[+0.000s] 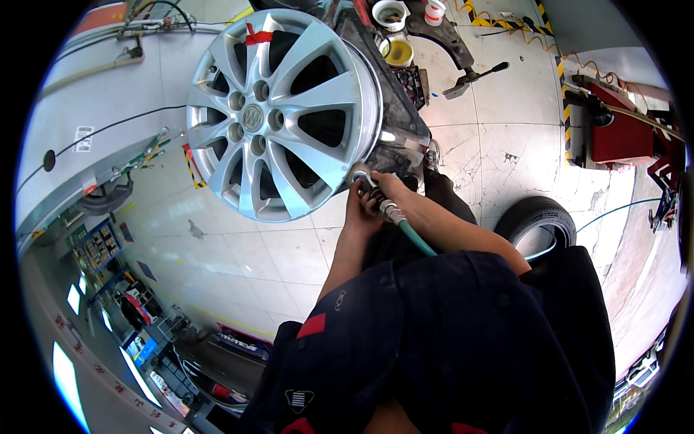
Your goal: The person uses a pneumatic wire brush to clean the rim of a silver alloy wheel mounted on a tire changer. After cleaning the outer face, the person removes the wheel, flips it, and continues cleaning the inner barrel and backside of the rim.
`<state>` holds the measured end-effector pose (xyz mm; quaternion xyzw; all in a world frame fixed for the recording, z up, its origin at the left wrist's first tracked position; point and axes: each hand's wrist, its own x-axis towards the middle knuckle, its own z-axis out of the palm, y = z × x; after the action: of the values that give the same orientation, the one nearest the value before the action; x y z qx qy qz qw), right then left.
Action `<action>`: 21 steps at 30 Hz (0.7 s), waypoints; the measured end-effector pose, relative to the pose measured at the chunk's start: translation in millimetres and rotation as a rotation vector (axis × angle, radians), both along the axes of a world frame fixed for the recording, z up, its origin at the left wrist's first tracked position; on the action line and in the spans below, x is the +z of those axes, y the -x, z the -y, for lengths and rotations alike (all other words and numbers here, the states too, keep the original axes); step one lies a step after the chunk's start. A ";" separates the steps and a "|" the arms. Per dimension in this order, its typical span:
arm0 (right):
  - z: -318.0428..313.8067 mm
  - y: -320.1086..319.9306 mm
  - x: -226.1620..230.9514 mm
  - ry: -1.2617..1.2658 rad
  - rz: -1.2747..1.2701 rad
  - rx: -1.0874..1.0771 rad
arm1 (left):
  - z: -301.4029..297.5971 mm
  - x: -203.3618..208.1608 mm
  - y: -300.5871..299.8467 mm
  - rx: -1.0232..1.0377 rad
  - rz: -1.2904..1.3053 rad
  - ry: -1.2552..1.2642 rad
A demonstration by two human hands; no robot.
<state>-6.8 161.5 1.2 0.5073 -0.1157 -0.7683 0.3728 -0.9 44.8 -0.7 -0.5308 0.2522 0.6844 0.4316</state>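
Note:
A silver alloy wheel rim [340, 98] with several broad spokes and a strip of red tape [258, 35] lies face up in front of me, without a tire. Near its lower right edge I hold a small air sander [373, 189] with a round head [358, 172]. The head is at the rim's outer lip; whether it touches I cannot tell. My left hand [359, 206] is closed around the tool from the left, fingers partly hidden. My right hand [391, 186] grips it from the right. From its metal coupling runs a teal air hose [417, 239].
Beneath the rim is a dark stand [394, 108]. Beyond it stand a white cup [390, 14] and a tub with yellowish content [397, 52]. A loose tire [536, 220] lies on the tiled floor at right, near a red machine [622, 130]. Black cable [116, 124] crosses at left.

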 end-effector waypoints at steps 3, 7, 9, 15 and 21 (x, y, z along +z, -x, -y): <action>40.0 2.8 -3.0 0.060 -0.054 0.009 | 27.3 14.5 13.4 0.097 0.028 -0.079; 46.7 -1.0 -12.0 -0.002 0.029 -0.029 | 38.9 -0.6 8.3 0.113 0.040 -0.058; 29.8 -2.5 5.3 -0.041 0.100 -0.032 | 39.1 -15.3 -0.8 0.070 0.047 -0.089; 61.4 -5.4 4.1 -0.100 0.031 -0.021 | 32.9 27.6 16.3 -0.020 0.088 0.025; 58.5 -2.3 17.6 -0.265 0.214 -0.210 | 59.9 -10.3 7.4 -0.062 -0.098 -0.180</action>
<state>-4.5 103.0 18.8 0.6156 -0.1049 -0.7533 0.2063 -8.2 -15.1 -11.0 -0.4476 0.2267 0.7156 0.4859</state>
